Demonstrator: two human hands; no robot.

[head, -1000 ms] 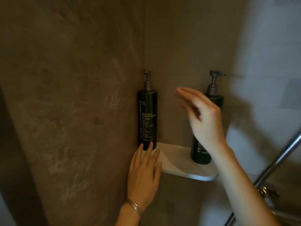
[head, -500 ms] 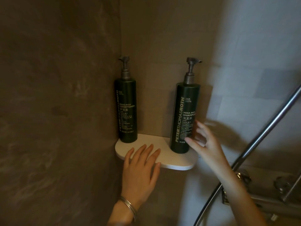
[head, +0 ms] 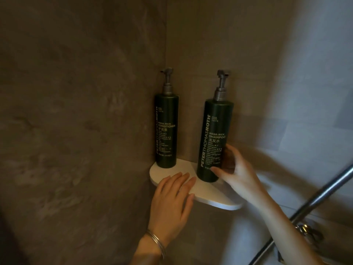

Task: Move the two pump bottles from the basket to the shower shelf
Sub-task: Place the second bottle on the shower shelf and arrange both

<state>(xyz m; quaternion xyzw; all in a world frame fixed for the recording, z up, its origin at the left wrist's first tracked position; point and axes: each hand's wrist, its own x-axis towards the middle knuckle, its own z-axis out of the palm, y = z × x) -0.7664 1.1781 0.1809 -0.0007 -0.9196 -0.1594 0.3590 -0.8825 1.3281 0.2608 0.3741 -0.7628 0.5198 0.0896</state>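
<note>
My left hand lies flat on the front edge of the smooth white shower shelf, fingers straight and together, with thin metal bangles on the wrist. My right hand cups the shampoo bottle low down, thumb across its front and blurred fingers apparently round its right side. That dark green cylinder stands near the shelf's front edge. A strip of shelf shows between it and the conditioner bottle, upright in the back left corner against the mottled stone wall. A steel rail is cut off at right.
</note>
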